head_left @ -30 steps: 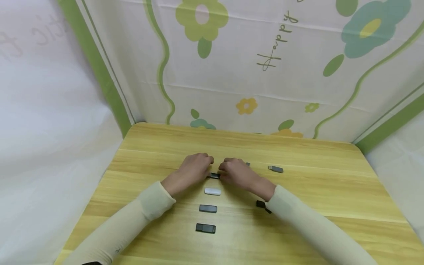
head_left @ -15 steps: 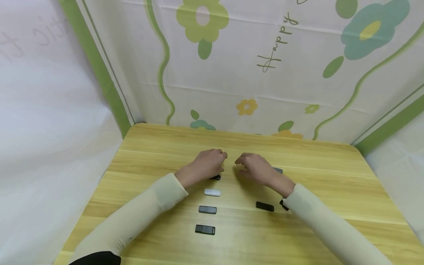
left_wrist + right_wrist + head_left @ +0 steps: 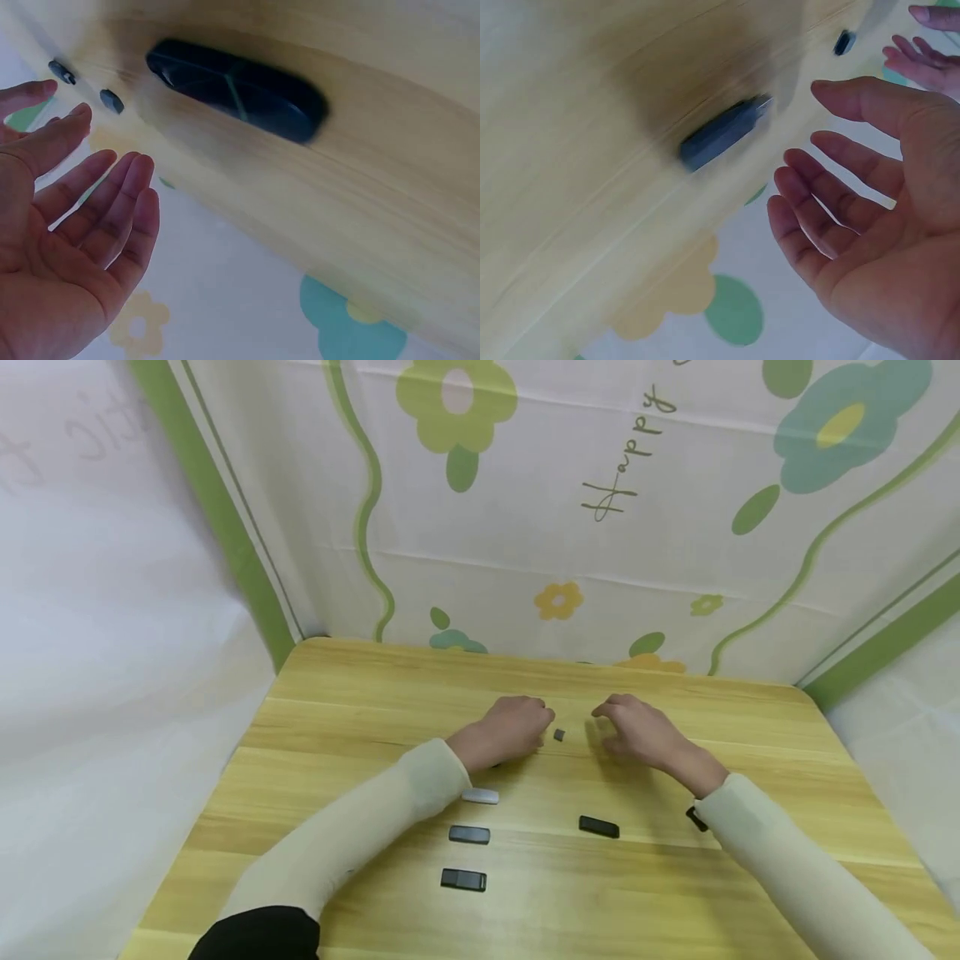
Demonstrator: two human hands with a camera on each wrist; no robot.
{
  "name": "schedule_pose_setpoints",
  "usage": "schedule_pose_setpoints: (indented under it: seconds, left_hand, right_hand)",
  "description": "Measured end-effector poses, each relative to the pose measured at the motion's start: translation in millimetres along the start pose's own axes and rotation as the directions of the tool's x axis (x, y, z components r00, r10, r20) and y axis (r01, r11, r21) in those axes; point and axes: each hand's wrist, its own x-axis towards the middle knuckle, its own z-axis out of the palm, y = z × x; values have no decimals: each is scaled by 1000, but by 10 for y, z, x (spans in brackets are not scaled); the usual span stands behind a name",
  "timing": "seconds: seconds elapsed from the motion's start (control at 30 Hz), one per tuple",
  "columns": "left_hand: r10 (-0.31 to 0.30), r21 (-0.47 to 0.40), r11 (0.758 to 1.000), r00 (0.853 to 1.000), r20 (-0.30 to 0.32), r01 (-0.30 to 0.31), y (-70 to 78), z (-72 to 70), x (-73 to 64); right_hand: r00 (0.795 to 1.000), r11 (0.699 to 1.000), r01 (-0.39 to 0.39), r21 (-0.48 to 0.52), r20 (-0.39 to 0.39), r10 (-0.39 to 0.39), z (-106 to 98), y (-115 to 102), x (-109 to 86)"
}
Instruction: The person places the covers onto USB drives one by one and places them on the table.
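Observation:
My left hand (image 3: 513,728) hovers over the middle of the table, holding nothing, fingers loosely bent. Just right of its fingertips lies a small grey cap (image 3: 559,735). In the left wrist view a black USB stick (image 3: 240,94) lies below that hand; in the head view the hand and forearm mostly cover it. My right hand (image 3: 641,731) is farther right, fingers relaxed and nothing in them. Beside it, in the right wrist view, lies a dark grey USB stick (image 3: 720,139) with its metal plug bare; the head view hides it behind that hand.
Nearer the front lie a white USB stick (image 3: 481,796), a grey one (image 3: 469,835) and a black one (image 3: 463,880) in a column. Another black stick (image 3: 598,827) lies to the right. A black piece (image 3: 697,818) shows partly under the right sleeve. A printed curtain (image 3: 487,527) stands behind the table.
Both hands have moved right, away from the black USB stick they were touching. The small grey cap is uncovered now, while the right hand covers the dark grey stick.

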Motion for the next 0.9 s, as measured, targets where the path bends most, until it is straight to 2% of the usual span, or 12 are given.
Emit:
schedule_pose_setpoints:
  seconds: [0.17, 0.33, 0.5, 0.7, 0.9]
  left_hand:
    - [28, 3, 1000, 999, -24, -28, 83, 47, 125]
    - [43, 8, 999, 999, -22, -43, 135, 111, 221]
    - [41, -7, 999, 999, -5, -41, 169, 114, 256]
    - [31, -8, 999, 999, -26, -31, 181, 125, 306]
    - [16, 4, 1000, 999, -28, -16, 215, 155, 355]
  right_hand:
    - [999, 999, -26, -24, 34, 27, 8, 113, -84]
    - [997, 999, -45, -29, 58, 47, 14, 177, -154]
    - [997, 998, -56, -18, 56, 57, 26, 216, -181]
    - [994, 996, -88, -2, 57, 88, 39, 272, -176]
    - [997, 997, -70, 38, 27, 69, 90, 296, -170]
